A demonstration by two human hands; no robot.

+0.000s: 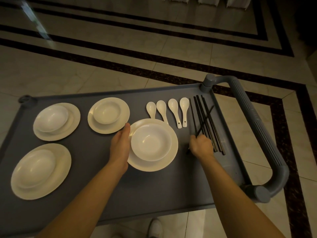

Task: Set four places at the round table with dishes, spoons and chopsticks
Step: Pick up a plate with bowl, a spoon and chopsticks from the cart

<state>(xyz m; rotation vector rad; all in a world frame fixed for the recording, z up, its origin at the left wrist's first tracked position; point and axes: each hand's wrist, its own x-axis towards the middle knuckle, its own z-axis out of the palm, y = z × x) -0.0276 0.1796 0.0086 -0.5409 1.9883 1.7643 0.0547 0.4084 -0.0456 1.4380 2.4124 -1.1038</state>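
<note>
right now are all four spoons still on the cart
Yes, four white spoons lie in a row on the cart, and neither hand holds one.

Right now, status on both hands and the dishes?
Left hand gripping nearest plate, bowl on it. Right hand closed on chopsticks. Four spoons untouched. Nothing in the way.

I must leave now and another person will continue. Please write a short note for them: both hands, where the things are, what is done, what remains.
Left hand: grips the left rim of the nearest plate with bowl.
Right hand: fingers closed on a pair from the black chopsticks.
On the grey cart: three more plate-and-bowl sets and four white spoons.
Done: no place set; the round table is not in view.
Left: all four places.
</note>
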